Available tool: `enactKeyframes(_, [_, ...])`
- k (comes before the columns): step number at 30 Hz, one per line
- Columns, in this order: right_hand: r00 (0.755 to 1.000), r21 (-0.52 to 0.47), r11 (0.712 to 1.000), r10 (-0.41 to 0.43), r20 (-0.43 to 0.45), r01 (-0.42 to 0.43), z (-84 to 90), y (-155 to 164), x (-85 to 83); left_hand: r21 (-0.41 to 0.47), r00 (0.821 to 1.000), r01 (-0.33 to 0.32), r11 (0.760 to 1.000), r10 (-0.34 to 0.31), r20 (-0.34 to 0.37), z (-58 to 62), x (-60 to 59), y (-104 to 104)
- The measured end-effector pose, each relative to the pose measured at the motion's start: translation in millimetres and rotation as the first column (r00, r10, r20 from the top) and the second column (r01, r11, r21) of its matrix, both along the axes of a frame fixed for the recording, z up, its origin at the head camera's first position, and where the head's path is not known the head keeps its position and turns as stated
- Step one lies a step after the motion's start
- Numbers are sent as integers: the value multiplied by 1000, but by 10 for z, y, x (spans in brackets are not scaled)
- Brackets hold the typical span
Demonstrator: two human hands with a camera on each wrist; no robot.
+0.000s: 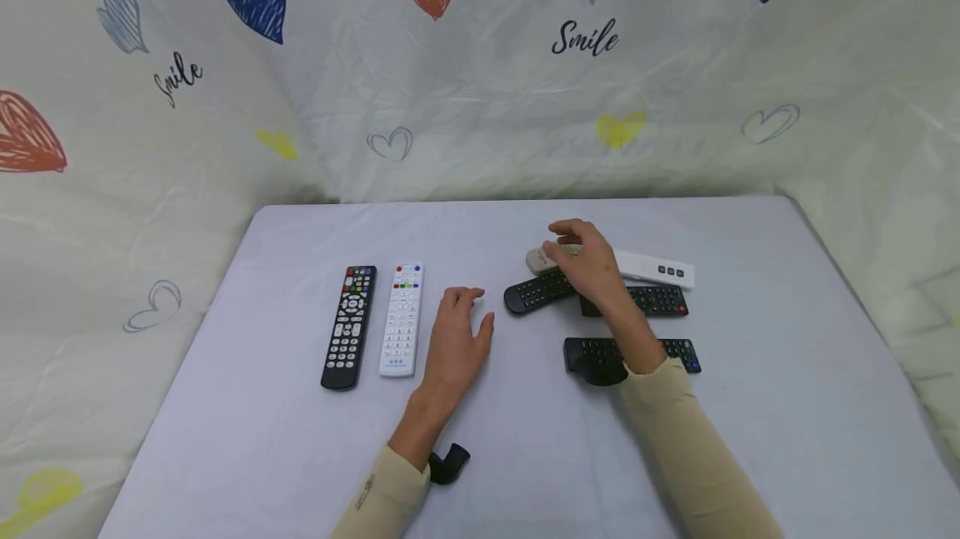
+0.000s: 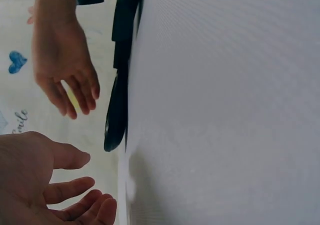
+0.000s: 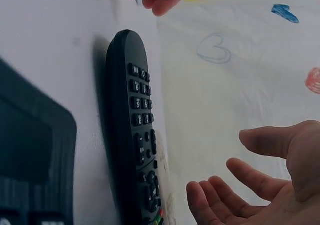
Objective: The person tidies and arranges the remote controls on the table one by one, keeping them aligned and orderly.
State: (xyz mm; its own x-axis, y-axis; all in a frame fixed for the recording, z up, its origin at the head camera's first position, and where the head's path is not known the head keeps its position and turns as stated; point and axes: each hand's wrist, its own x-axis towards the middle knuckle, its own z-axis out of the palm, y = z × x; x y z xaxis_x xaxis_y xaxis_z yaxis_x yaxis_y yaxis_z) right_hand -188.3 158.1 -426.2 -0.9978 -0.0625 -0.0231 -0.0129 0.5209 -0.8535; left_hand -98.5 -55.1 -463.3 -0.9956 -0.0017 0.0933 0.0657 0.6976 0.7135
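Note:
My right hand [image 1: 573, 252] hovers over a loose cluster of remotes, fingers relaxed and holding nothing; the right wrist view shows its bare palm [image 3: 265, 185]. Under it lie a long white remote [image 1: 645, 267] and a black remote [image 1: 534, 291], whose keypad fills the right wrist view [image 3: 137, 135]. Two more black remotes [image 1: 654, 300] [image 1: 678, 350] lie nearer me. My left hand [image 1: 463, 318] rests flat on the table, fingers straight, just left of the cluster. The left wrist view shows its spread fingers [image 2: 75, 192] and the right hand [image 2: 67, 80] above the black remote's edge [image 2: 117, 115].
A black remote [image 1: 348, 326] and a white remote [image 1: 402, 318] lie side by side, lengthwise, left of my left hand. The table [image 1: 787, 372] wears a pale cloth. A heart-printed sheet [image 1: 480, 64] walls in the back and both sides.

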Motion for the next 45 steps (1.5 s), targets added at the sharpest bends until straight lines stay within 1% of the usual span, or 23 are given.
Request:
enactKeyframes(8, [1000,29,999,-19,-5,19,-38,78,-18,23,1000,1,1000,-1,31,-28,-89,47])
enactKeyframes(12, [999,47,998,-30,-13,30,-38,108,-28,11,999,-3,1000,2,44,-34,-114,58])
enactKeyframes(18, [999,49,998,-38,-18,38,-30,162,-38,3,999,-9,1000,9,41,-62,-178,60])
enactKeyframes(25, [998,81,995,-65,-24,66,-44,241,-32,-9,998,2,1000,-2,71,-59,-269,113])
enactKeyframes(31, [997,78,994,-79,-3,79,-34,302,-46,-40,999,19,999,-17,46,-71,-363,150])
enactKeyframes(36, [995,100,990,-95,-1,95,-53,330,-62,-40,999,30,999,-29,24,-56,-425,166])
enactKeyframes(41, [994,107,988,-113,4,112,-68,355,-69,-35,999,40,999,-38,39,-71,-475,189])
enactKeyframes(45, [991,109,986,-131,9,130,-67,357,-73,-3,998,33,999,-33,49,-83,-514,211])
